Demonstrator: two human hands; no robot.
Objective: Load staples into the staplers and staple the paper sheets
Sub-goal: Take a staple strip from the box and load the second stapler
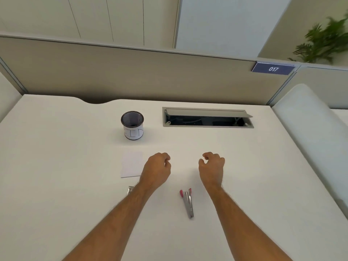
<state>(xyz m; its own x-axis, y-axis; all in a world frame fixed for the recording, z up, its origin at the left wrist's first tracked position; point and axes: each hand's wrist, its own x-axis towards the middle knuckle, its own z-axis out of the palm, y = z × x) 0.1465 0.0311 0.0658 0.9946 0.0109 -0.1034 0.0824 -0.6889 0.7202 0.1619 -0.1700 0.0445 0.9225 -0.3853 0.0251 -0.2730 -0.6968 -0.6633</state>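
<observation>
Left hand (157, 166) and right hand (212, 165) hover loosely curled, holding nothing. Stapler (187, 202) lies opened between forearms, likely for loading; paper sheets (131, 164) wait left.

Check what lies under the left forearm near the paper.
A small metallic item pokes out beside the left forearm, just below the paper sheet. The forearm covers the rest, so I cannot identify it.
</observation>
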